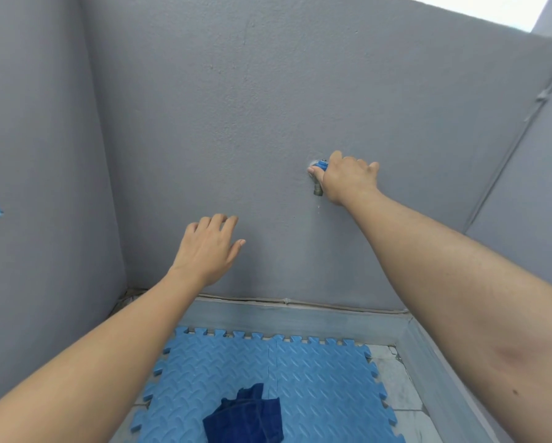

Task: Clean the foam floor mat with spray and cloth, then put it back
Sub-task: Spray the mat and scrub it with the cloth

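Right hand (345,177) grips tap (318,174), center right; left hand (209,246) loose, empty. Cloth (246,417) on mat (268,378), bottom.

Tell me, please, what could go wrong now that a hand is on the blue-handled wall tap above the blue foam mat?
1. The right hand grips the blue-handled metal wall tap; drops already fall below the spout, so a hard turn could splash the grey wall and the arms.
2. The dark blue cloth lies crumpled on the blue interlocking foam mat, out of the stream's line, so it may stay dry.
3. The left hand hangs open and steadies nothing.
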